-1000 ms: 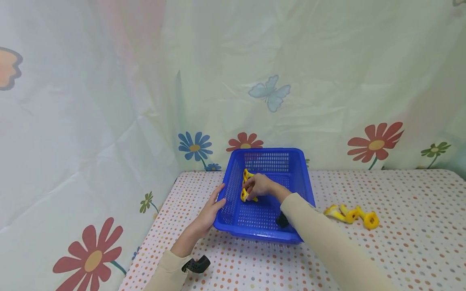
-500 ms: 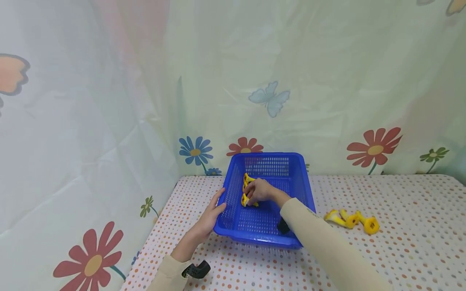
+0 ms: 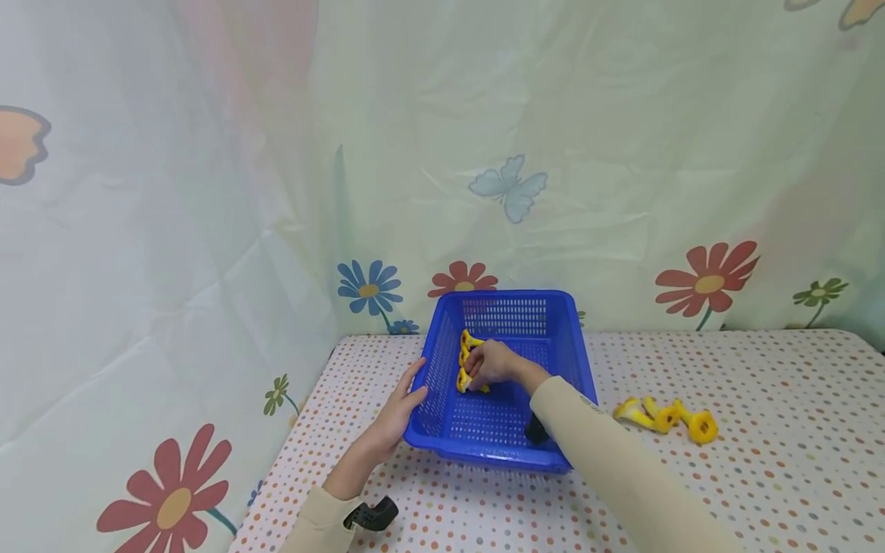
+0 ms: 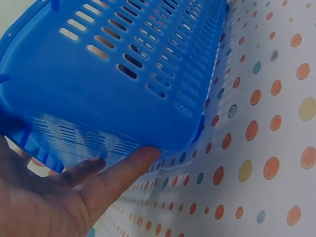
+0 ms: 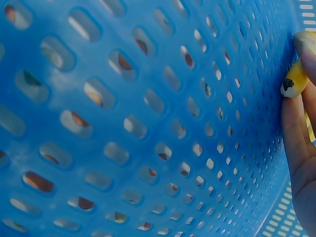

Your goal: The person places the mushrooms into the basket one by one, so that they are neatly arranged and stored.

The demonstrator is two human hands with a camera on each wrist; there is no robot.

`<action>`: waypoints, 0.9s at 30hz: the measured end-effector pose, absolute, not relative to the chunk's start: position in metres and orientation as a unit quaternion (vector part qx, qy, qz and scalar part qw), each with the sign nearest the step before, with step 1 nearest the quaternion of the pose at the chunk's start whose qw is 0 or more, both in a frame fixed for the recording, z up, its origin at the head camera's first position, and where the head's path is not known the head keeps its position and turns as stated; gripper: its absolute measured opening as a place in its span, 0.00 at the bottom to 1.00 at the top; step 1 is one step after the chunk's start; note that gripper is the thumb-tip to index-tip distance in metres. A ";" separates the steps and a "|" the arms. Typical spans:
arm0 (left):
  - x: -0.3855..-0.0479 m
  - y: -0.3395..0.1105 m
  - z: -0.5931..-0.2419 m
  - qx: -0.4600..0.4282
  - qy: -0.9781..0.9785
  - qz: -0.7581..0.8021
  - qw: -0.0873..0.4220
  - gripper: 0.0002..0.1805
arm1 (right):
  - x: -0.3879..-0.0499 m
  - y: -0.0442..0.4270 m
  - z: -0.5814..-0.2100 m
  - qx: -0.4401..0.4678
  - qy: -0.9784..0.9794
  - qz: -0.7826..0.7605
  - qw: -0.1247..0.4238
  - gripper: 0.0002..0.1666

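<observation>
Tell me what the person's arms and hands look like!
The left sleeve and right sleeve are cream. The right one has a small darker mark, too tiny to read. A black gadget pokes out by the left sleeve, and another black gadget by the right sleeve. The left hand and right hand wear no gloves.

Soft, even, moderately bright light fills the head view, leaving a faint sheen on the creases of the pale floral plastic sheet [image 3: 429,115], whose left side looks whiter than its greyer right. The blue perforated plastic basket [image 3: 484,453] catches a glint on its near rim and darkens inside. In the left wrist view the left hand's fingers [image 4: 123,173] look dim against the brighter white, colour-dotted table [image 4: 276,197]. The right wrist view is soft and hazy, cloudy reflections whitening the blue.
</observation>
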State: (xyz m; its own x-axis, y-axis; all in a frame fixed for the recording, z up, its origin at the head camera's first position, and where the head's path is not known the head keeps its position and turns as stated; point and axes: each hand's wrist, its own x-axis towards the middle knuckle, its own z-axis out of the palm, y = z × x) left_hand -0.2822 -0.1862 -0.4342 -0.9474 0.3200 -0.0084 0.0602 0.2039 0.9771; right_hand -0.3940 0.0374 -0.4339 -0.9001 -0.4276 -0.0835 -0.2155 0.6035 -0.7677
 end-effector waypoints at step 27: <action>-0.282 -0.186 -0.436 0.122 0.768 0.621 0.103 0.32 | -0.395 0.047 -0.413 -0.172 0.874 -0.433 0.135 0.11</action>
